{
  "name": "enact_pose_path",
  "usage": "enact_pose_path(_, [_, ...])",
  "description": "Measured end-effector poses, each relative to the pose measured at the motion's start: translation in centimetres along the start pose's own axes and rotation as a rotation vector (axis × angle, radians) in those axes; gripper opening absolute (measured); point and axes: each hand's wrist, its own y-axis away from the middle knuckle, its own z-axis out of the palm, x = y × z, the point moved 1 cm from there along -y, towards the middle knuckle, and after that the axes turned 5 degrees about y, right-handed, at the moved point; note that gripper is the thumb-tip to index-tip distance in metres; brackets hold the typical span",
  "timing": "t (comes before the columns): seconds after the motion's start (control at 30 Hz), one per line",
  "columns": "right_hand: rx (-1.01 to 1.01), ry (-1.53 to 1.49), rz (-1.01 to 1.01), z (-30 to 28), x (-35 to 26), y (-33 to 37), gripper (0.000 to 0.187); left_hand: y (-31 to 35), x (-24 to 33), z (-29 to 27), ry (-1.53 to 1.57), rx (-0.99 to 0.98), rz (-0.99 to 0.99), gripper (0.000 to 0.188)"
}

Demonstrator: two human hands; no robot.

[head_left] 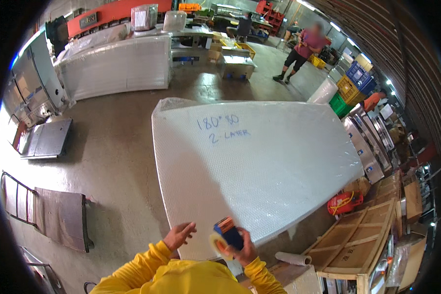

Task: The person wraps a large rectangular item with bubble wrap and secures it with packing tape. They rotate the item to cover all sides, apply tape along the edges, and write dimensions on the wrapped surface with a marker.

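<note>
In front of me lies a big flat panel (259, 161) wrapped in bubble wrap, with blue handwriting near its far left part. Over its near edge, my right hand (246, 248) grips a tape dispenser (229, 234), dark blue with an orange end and a pale roll of tape on its left side. My left hand (180, 236) is at the panel's near left corner, its fingers apart and nothing in it. Whether its fingertips touch the wrap I cannot tell.
Two flat trolleys, a near one (61, 218) and a farther one (49, 138), stand at left. On the right are a wooden crate (355, 240), a red canister (344, 203) and stacked plastic crates (350, 90). A wrapped panel (117, 66) and a standing person (306, 49) are farther off.
</note>
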Motion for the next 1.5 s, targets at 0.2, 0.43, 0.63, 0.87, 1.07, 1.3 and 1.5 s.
enact_pose_path(0.2, [0.04,0.333,-0.252,6.1,-3.5,3.6,0.084,-0.4,2.2,-0.7,-0.011,-0.392,-0.311,0.072])
enact_pose_path(0.43, [0.029,0.536,-0.08,8.0,-3.4,6.1,0.088,0.1,0.7,-1.2,0.013,-0.331,-0.239,0.037])
enact_pose_path(0.63, [0.138,0.589,-0.011,10.3,-2.7,8.5,0.088,-0.4,-2.2,-0.5,-0.024,-0.338,-0.161,0.031])
enact_pose_path(0.87, [0.228,0.631,-0.026,12.9,-0.4,13.4,0.081,-3.8,-4.5,-3.1,-0.362,-0.12,0.345,0.022])
enact_pose_path(1.07, [0.103,0.595,0.053,14.4,1.3,17.1,0.082,-3.2,-7.2,-4.8,-0.773,0.05,0.384,0.019])
enact_pose_path(1.3, [-0.015,0.656,0.234,17.6,3.9,15.7,0.079,-1.7,-12.1,-4.5,-0.881,0.623,0.547,0.045])
enact_pose_path(1.5, [-0.01,0.668,0.146,16.2,2.6,16.3,0.076,4.6,-19.1,-4.6,-0.686,0.165,0.47,0.05])
